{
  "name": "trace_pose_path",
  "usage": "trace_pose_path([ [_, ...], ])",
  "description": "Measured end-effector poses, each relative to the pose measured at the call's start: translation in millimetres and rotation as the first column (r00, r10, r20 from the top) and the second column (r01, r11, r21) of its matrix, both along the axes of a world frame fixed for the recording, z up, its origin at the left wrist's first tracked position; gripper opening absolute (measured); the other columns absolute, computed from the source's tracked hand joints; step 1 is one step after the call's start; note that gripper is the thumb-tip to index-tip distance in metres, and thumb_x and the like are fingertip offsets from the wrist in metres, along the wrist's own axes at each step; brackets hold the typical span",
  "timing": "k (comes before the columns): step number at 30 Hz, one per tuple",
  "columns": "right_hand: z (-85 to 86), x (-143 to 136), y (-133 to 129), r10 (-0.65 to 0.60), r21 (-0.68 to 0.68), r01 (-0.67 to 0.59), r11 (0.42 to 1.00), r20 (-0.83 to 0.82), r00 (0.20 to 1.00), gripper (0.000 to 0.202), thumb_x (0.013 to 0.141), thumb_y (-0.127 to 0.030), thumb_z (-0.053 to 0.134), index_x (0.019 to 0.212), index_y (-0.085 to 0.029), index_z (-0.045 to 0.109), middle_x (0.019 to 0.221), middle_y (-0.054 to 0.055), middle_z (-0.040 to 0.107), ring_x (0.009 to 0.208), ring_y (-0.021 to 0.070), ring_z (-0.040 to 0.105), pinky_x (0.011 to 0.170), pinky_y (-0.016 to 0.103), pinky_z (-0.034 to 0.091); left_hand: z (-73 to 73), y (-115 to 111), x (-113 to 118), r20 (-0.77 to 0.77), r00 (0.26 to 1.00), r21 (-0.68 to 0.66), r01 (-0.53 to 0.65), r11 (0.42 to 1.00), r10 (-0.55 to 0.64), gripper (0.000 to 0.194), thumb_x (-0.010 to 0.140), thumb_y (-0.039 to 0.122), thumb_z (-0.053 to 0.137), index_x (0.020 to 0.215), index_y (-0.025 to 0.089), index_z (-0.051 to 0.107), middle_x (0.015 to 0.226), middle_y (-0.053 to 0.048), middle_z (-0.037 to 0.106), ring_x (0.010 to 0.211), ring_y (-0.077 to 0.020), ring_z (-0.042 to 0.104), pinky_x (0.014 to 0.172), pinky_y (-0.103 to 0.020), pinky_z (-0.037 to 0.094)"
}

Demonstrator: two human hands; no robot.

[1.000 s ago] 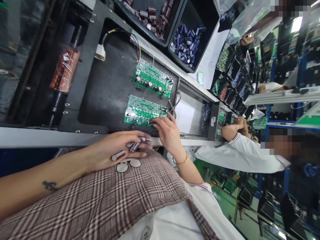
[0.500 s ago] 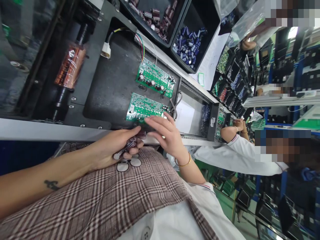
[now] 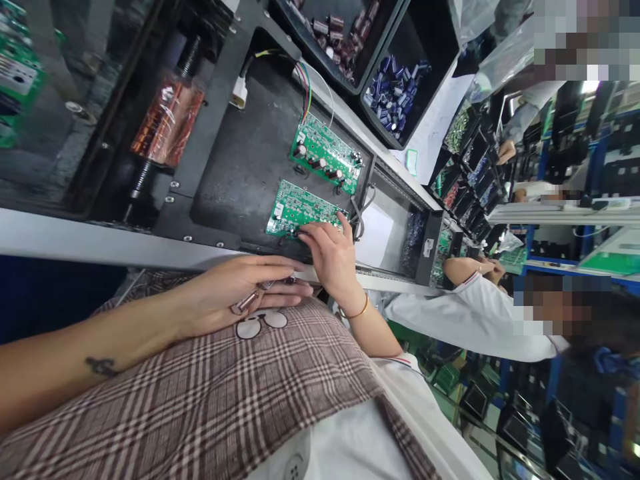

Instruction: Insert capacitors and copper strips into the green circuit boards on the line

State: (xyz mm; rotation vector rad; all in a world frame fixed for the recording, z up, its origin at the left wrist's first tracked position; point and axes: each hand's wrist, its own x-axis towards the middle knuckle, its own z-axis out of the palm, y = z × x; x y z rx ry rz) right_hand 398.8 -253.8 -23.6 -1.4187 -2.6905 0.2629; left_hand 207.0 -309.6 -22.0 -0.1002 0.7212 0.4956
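Note:
My left hand (image 3: pixel 250 287) lies palm-up by the bench edge, fingers loosely curled around several brown capacitors (image 3: pixel 245 303). Over the lower green circuit board (image 3: pixel 305 203), my right hand (image 3: pixel 333 257) has thumb and fingertips pressed together at its near edge. What they grip is too small and hidden to tell. Part of that board is covered by the fingers. Just beyond it lies the upper green circuit board (image 3: pixel 325 150), with several brown capacitors standing on it and coloured wires at its corner.
Behind the boards are a black bin of brown capacitors (image 3: pixel 333 33) and a black bin of blue capacitors (image 3: pixel 393 93). A white connector (image 3: pixel 239 93) hangs at the frame's left. A copper-coloured roll (image 3: pixel 167 120) is further left. Another person's arm (image 3: pixel 465 270) reaches in at right.
My right hand has moved from beside my left hand onto the lower board's near edge. The fingers of my left hand have loosened and straightened. The whole view has shifted slightly.

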Motion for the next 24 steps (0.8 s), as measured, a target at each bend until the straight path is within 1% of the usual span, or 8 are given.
trace_pose_path([
  [2,-2.9,0,-2,0.04,0.03,-0.04,0.999,0.022,0.999,0.024,0.107,-0.029,0.049,0.114,-0.022,0.072,0.111,0.004,0.077,0.108,0.0168,0.072,0.132,0.052,0.023,0.3,-2,-2,-0.047,0.999,-0.011,0.022,1.0,-0.023,0.013,0.094,0.018,0.067,0.104,0.013,0.073,0.086,-0.012,0.077,0.072,-0.0161,0.075,0.061,-0.018,0.062],
  [4,-4.6,1,-3,0.104,0.07,-0.104,0.992,0.012,0.995,0.025,0.107,-0.029,0.05,0.117,-0.022,0.072,0.113,0.005,0.077,0.113,0.0174,0.071,0.133,0.052,0.02,1.7,-3,-5,-0.084,0.996,-0.029,-0.004,1.0,0.002,0.007,0.094,0.018,0.067,0.093,0.012,0.071,0.074,-0.006,0.069,0.052,-0.0083,0.061,0.042,-0.011,0.049],
  [6,-0.9,1,-5,0.137,0.093,-0.133,0.987,-0.04,0.99,0.025,0.107,-0.03,0.051,0.119,-0.023,0.071,0.114,0.005,0.077,0.117,0.017,0.07,0.133,0.051,0.019,3.3,-3,-7,-0.083,0.994,-0.053,-0.074,0.996,0.069,0.012,0.096,0.016,0.062,0.088,0.011,0.069,0.071,-0.002,0.061,0.045,-0.0042,0.049,0.033,-0.009,0.035],
  [10,23.1,-6,-14,0.148,-0.031,-0.155,0.987,-0.175,0.973,0.03,0.103,-0.037,0.058,0.128,-0.023,0.067,0.12,0.005,0.076,0.121,0.0163,0.068,0.13,0.047,0.026,4.3,-4,-10,-0.054,0.987,-0.059,-0.157,0.986,0.154,0.017,0.097,0.015,0.056,0.086,0.01,0.068,0.073,-0.001,0.053,0.047,-0.0043,0.044,0.031,-0.01,0.03],
  [13,35.2,-14,-18,0.175,-0.115,-0.2,0.973,-0.194,0.965,0.023,0.104,-0.035,0.056,0.119,-0.022,0.07,0.112,0.002,0.078,0.114,0.0148,0.069,0.13,0.045,0.026,3.7,-3,-10,-0.016,0.985,-0.065,-0.172,0.983,0.171,0.014,0.094,0.021,0.063,0.084,0.012,0.068,0.073,-0.002,0.053,0.049,-0.006,0.045,0.034,-0.012,0.035],
  [17,25.4,-23,-8,0.07,-0.063,-0.076,0.995,-0.089,0.994,0.023,0.107,-0.03,0.051,0.116,-0.021,0.07,0.112,0.003,0.076,0.111,0.0165,0.068,0.13,0.048,0.024,3.5,-2,-7,0.002,0.992,-0.078,-0.126,0.989,0.126,0.013,0.093,0.021,0.063,0.093,0.012,0.072,0.076,-0.005,0.059,0.054,-0.0091,0.052,0.041,-0.016,0.044],
  [22,8.7,-31,8,0.053,-0.075,-0.053,0.996,0.002,0.999,0.022,0.107,-0.028,0.05,0.113,-0.021,0.069,0.108,0.003,0.076,0.106,0.0181,0.068,0.127,0.046,0.029,-2.2,-5,-9,0.04,0.999,-0.02,-0.029,0.999,0.03,0.012,0.089,0.019,0.064,0.09,0.01,0.073,0.072,-0.004,0.056,0.049,-0.0064,0.046,0.04,-0.014,0.041],
  [24,7.1,-33,9,0.068,-0.065,-0.069,0.995,-0.014,0.998,0.022,0.107,-0.029,0.05,0.112,-0.02,0.069,0.105,0.003,0.076,0.102,0.0178,0.068,0.126,0.044,0.031,-6.2,-8,-11,0.072,0.997,0.026,-0.026,0.999,0.024,0.012,0.088,0.021,0.067,0.091,0.011,0.072,0.074,-0.003,0.055,0.049,-0.0054,0.044,0.036,-0.011,0.034],
])
